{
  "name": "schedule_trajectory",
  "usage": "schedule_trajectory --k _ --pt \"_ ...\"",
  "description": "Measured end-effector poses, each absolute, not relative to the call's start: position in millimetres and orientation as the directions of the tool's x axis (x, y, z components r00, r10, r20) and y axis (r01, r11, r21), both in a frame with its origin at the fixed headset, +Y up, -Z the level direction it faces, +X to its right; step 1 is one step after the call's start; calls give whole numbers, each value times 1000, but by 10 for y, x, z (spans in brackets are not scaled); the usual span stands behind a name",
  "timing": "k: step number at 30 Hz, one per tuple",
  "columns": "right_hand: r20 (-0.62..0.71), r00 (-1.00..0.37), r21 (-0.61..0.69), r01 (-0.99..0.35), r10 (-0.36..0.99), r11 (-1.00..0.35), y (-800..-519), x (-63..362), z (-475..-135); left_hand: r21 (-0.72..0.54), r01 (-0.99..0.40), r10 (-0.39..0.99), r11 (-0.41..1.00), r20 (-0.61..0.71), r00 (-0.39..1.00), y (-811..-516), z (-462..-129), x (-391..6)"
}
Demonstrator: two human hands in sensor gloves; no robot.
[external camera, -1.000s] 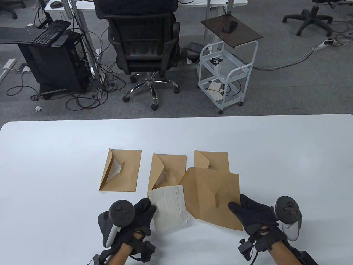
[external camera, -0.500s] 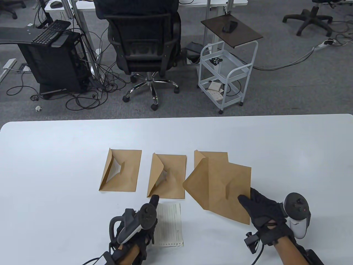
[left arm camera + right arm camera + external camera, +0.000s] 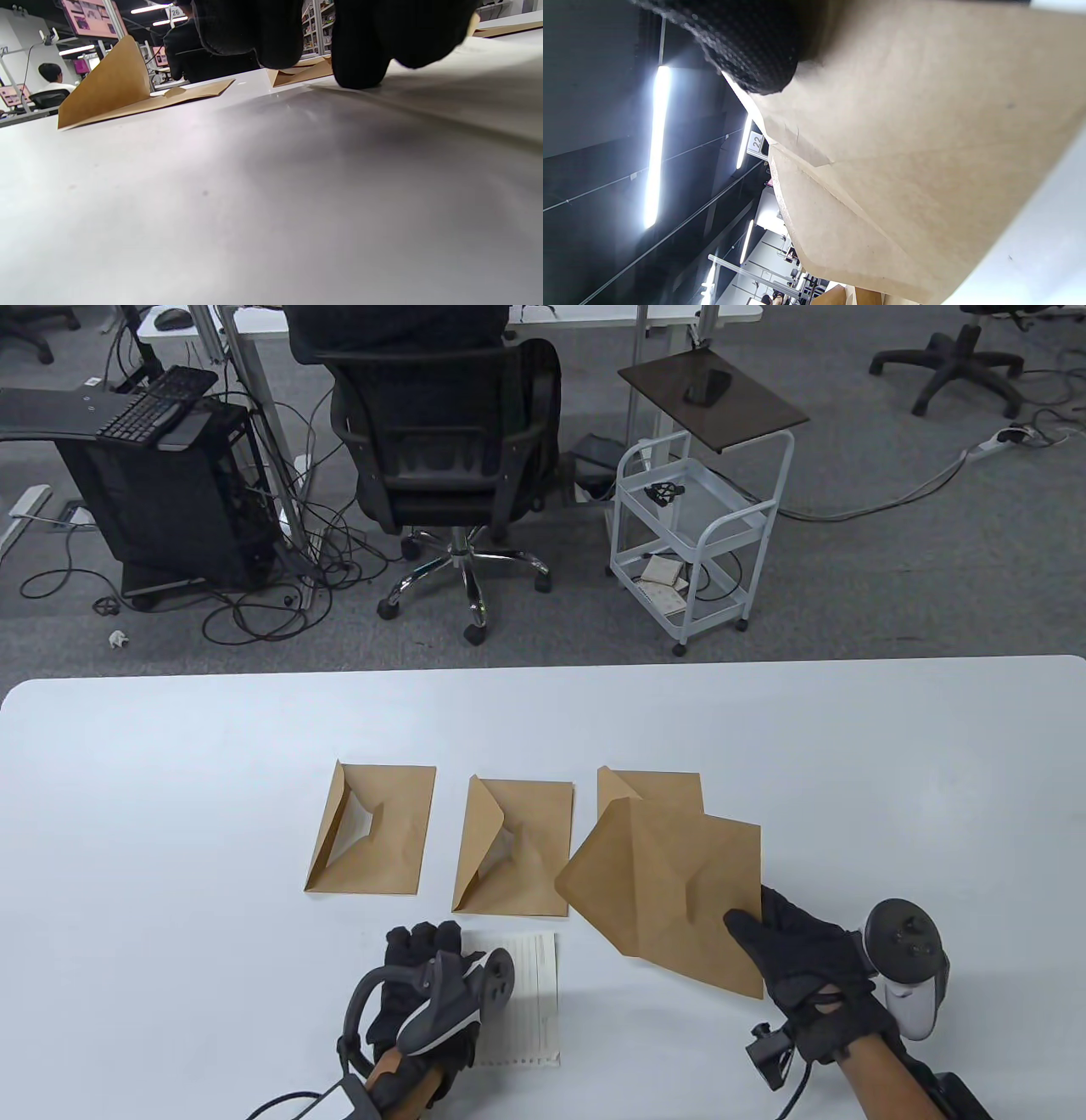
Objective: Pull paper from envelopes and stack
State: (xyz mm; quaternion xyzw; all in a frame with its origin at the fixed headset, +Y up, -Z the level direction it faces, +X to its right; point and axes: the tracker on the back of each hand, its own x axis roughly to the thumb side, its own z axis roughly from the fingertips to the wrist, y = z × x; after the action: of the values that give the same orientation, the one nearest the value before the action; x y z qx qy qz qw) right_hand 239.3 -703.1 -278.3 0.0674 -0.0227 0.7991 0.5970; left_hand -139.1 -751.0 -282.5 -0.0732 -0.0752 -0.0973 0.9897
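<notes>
Lying flat on white table [image 3: 170, 780], near edge: lined white paper sheet [image 3: 530, 997]. Resting on sheet's left part: left hand [image 3: 420, 984], black glove fingertips [image 3: 360, 63] curling down, touching sheet, not clamping anything. Holding tilted brown paper envelope [image 3: 670, 891] by near right corner, flap open, pointing left: right hand [image 3: 802, 954], thumb on top, fingers under. Overlapping far right brown envelope [image 3: 657, 789]. Lying flat further left, flaps open: middle brown envelope [image 3: 522, 857], left brown envelope [image 3: 377, 831].
</notes>
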Motion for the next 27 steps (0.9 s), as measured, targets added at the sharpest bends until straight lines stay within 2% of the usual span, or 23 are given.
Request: schedule_trajectory --k 4,7,11,18,23,27 --pt "122 -282 60 -955 952 -290 -7044 2379 -2781 -181 134 -107 974 151 983 -7523 -2844 -1432" --pt "113 -260 69 -961 959 -269 -7031 2373 -2772 -198 142 -111 970 158 981 -7473 -2838 -1432" --pt "114 -254 65 -963 961 -262 -7003 2381 -2758 -110 108 -86 988 189 978 -7277 -2795 -1423" --pt "80 -240 83 -966 968 -246 -7003 2371 -2741 117 66 -90 991 216 972 -6932 -2713 -1485" --pt "43 -225 118 -966 973 -229 -7018 2347 -2731 252 15 -70 968 211 975 -6994 -2636 -1618" --pt "8 -216 141 -966 976 -215 -7030 2317 -2712 214 34 -79 976 205 976 -7079 -2605 -1665"
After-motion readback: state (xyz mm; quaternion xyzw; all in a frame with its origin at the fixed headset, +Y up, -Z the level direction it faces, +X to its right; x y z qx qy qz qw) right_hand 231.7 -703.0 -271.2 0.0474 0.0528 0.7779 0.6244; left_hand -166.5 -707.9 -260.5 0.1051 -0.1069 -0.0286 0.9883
